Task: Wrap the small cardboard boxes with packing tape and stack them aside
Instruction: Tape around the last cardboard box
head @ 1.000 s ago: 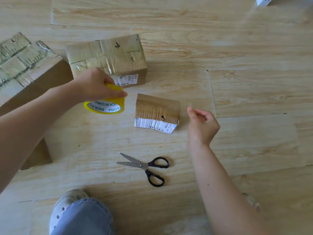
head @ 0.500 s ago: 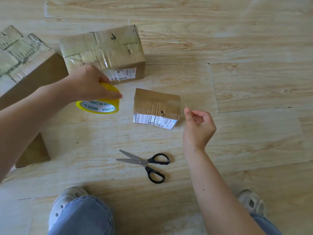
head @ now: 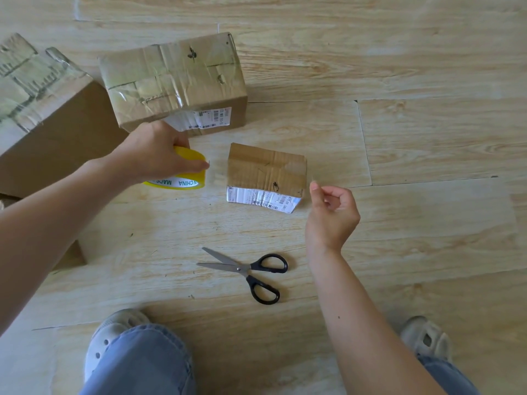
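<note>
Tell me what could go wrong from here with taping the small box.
1. The right hand pinches what seems a clear tape end from the tape roll that the left hand grips. The strip is hardly visible and may twist or land crooked on the small box.
2. No hand steadies that box, so it may shift.
3. The scissors lie with blades apart and both hands are busy, so cutting means letting go.

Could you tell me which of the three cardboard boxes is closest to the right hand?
The smallest box, just left of the right hand; the medium box and large box sit farther left.
</note>
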{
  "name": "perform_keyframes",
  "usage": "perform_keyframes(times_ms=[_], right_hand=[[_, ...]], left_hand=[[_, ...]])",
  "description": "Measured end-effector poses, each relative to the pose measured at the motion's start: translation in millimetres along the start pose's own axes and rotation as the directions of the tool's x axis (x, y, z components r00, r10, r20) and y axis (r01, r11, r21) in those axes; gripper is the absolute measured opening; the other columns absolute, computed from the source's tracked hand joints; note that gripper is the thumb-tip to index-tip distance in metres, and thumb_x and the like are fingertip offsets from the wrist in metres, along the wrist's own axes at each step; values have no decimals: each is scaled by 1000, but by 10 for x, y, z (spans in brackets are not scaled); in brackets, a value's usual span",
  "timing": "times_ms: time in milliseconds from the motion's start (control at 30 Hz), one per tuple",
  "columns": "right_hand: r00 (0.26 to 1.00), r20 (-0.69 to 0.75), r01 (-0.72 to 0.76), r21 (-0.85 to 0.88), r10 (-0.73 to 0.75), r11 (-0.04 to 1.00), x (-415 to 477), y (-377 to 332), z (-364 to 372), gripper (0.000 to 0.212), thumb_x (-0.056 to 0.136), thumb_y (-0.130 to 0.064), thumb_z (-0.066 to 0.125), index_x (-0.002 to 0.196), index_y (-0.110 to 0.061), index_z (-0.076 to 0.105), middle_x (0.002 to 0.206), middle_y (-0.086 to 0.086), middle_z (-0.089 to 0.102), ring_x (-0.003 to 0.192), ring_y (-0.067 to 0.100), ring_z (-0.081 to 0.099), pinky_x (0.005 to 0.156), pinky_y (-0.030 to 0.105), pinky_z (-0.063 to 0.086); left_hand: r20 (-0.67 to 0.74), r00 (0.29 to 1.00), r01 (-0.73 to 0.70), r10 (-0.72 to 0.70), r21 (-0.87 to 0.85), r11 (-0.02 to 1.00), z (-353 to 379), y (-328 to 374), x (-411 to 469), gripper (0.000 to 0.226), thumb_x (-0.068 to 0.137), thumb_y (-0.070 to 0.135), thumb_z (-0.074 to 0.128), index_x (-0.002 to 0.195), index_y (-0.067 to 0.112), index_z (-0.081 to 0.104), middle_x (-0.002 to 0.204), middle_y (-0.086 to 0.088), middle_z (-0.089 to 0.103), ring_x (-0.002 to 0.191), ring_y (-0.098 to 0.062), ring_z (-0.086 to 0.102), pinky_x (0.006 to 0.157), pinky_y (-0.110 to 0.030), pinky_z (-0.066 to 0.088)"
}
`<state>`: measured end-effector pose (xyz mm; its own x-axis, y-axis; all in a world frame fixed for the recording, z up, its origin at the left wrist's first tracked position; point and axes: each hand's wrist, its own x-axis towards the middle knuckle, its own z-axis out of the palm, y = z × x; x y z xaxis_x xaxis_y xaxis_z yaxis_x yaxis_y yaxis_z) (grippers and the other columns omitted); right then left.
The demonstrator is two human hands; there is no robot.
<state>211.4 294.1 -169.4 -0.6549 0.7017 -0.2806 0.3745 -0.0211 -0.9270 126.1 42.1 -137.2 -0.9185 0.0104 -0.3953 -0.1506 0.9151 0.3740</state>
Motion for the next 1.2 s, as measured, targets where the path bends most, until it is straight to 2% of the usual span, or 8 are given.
perform_keyframes(times_ms=[233, 367, 467, 567, 633, 700, 967, 1200], right_hand=[[999, 48, 18, -103, -13, 995, 4, 41, 1, 22, 89, -17, 69, 76, -23, 53, 77, -6, 57, 65, 4, 49, 61, 8, 40], [998, 34, -36, -223, 45, 974, 65, 47, 43, 20, 91, -21, 67, 98, -12, 51, 108, 8, 58, 89, 17, 55, 71, 7, 40], [970, -87, 175, -396, -227, 902, -32, -73, 80, 40, 88, -11, 68, 119, 4, 48, 121, 19, 52, 112, 34, 50, 91, 29, 36], [703, 333, 700, -482, -629, 527, -244, -127, 181, 45, 95, -18, 58, 136, 0, 49, 139, 15, 51, 130, 29, 46, 106, 33, 30], [463, 700, 886, -378, -544, 269, -353, -71, 276, 52, 102, -32, 40, 149, -10, 35, 156, 7, 32, 145, 23, 27, 118, 39, 13], [343, 873, 938, -340, -346, 72, -378, 26, 332, 59, 103, -43, 25, 155, -17, 14, 163, -1, 10, 150, 18, 5, 120, 38, -7], [342, 910, 920, -375, -234, -115, -44, 256, 114, 63, 104, -40, 29, 151, -21, -8, 160, -4, -10, 147, 13, -10, 120, 34, -9], [428, 886, 893, -445, -178, -67, 232, 226, -154, 78, 101, -42, 37, 149, -19, -20, 160, -3, -19, 146, 15, -19, 120, 36, -8]], left_hand=[[23, 1000, -8, 6, 85, 996, 125, 56, -30, 65, 48, 83, 60, 66, 21, 62, 61, -1, 57, 60, -12, 53, 47, -25, 39], [13, 1000, -29, 28, 94, 995, 197, 84, -66, 75, 42, 89, 51, 55, 15, 58, 51, -4, 51, 55, -17, 52, 46, -25, 35], [10, 1000, -16, 15, 116, 993, 228, 66, -75, 76, 45, 89, 54, 57, 14, 60, 53, -5, 53, 57, -17, 51, 47, -27, 37], [0, 1000, 1, -1, 113, 994, 280, 36, -80, 74, 46, 89, 58, 55, 16, 59, 52, -4, 53, 57, -18, 51, 48, -27, 38], [-8, 1000, 11, -10, 100, 995, 310, 29, -93, 74, 46, 88, 60, 53, 15, 57, 50, -4, 51, 55, -18, 50, 46, -26, 35], [-7, 1000, 15, -15, 90, 996, 333, 29, -106, 75, 46, 88, 60, 53, 13, 56, 50, -4, 49, 53, -18, 49, 46, -25, 33], [12, 1000, 15, -16, 72, 997, 325, 34, -130, 83, 33, 96, 45, 52, 16, 55, 49, -1, 48, 53, -14, 48, 44, -24, 29], [83, 997, -4, -4, 99, 995, 317, 108, -136, 75, 43, 91, 52, 80, 26, 61, 73, 7, 56, 67, -12, 52, 50, -24, 33]])
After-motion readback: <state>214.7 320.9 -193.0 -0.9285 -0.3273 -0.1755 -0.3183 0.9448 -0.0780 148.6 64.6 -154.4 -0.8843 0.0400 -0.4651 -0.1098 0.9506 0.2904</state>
